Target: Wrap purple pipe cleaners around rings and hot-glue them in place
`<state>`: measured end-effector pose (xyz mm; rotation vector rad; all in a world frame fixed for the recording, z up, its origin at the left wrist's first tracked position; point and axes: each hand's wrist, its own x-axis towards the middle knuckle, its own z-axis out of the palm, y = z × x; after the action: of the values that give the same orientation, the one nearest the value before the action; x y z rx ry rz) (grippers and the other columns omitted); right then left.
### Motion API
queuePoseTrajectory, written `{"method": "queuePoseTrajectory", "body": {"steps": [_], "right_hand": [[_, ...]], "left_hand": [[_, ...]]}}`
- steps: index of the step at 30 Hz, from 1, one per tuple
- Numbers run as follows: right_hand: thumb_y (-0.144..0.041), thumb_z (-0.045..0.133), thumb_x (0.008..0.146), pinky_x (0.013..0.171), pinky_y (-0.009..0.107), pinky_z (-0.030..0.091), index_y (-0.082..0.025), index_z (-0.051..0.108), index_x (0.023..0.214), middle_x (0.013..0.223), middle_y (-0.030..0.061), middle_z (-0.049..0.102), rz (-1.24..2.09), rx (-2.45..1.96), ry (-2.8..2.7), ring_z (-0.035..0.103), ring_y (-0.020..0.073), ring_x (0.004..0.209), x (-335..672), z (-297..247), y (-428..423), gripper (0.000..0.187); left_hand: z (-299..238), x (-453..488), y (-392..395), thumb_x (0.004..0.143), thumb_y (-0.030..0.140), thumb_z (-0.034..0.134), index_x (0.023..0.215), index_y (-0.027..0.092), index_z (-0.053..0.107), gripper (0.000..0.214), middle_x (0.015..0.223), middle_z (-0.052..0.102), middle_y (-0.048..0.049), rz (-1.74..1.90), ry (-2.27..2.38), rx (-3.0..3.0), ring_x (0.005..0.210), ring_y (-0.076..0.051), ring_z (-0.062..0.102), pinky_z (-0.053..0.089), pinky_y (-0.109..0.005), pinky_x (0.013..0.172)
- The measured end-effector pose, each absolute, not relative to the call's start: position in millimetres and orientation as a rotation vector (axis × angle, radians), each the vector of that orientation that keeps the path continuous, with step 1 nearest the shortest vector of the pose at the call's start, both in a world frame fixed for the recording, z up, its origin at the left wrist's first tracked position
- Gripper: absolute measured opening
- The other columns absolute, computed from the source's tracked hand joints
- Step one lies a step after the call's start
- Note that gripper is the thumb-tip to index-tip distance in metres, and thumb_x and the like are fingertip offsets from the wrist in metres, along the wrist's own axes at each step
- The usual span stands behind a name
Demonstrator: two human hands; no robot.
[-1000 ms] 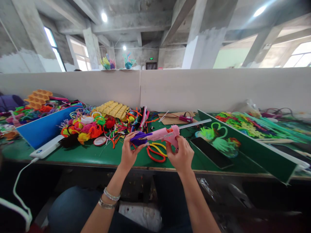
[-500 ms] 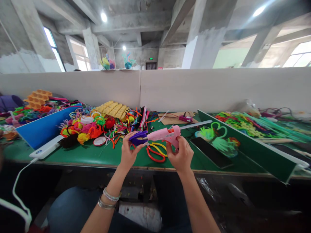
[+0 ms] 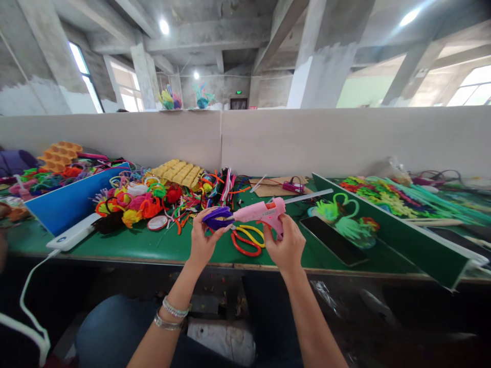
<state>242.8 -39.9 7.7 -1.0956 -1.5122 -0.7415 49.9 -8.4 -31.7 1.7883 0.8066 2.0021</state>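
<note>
My left hand [image 3: 204,239] is closed around a purple bundle of pipe cleaners [image 3: 217,217], its loops showing above the thumb. In my right hand [image 3: 286,244] is a pink glue gun [image 3: 258,211], gripped by its handle. A long clear glue stick [image 3: 310,196] juts from the back of the gun. The gun's nozzle reaches the purple bundle; whether it touches is too small to tell. Beneath the gun, scissors with red and yellow handles [image 3: 245,249] lie on the green table [image 3: 126,250].
A heap of colourful pipe-cleaner pieces [image 3: 141,202] and a yellow egg tray [image 3: 178,174] lie left, near a white power strip [image 3: 74,232]. On the right are a black phone [image 3: 333,240], a green pipe-cleaner piece [image 3: 351,225] and an upright dark green board [image 3: 391,230]. A pale partition [image 3: 291,140] stands behind.
Almost nothing differs. The purple bundle and the glue gun's nozzle have shifted very slightly, while both hands keep their hold.
</note>
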Motion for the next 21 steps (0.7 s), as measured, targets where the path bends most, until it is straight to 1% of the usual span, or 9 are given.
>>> {"method": "queuePoseTrajectory", "body": {"steps": [9,21], "right_hand": [[-0.025,0.052,0.078,0.056,0.027,0.043,-0.018,0.048,0.094,0.074,0.0046,0.06,-0.73,-1.099,-1.492,0.058,0.0188,0.066,243.1,7.5,-38.7,0.017],[-0.028,0.051,0.08,0.058,0.03,0.045,-0.019,0.048,0.095,0.079,0.0063,0.062,-0.721,-1.155,-1.494,0.061,0.021,0.071,247.3,4.1,-36.5,0.018]], "left_hand": [[-31.3,51.1,-8.5,0.071,0.031,0.067,0.113,0.02,0.044,0.049,0.118,0.051,-0.0115,2.009,0.816,1.708,0.107,-0.022,0.057,0.053,-0.036,0.083],[-27.9,51.5,-10.4,0.069,0.027,0.07,0.111,0.021,0.045,0.049,0.117,0.051,-0.0104,2.052,0.758,1.656,0.107,-0.021,0.057,0.053,-0.034,0.083]]}}
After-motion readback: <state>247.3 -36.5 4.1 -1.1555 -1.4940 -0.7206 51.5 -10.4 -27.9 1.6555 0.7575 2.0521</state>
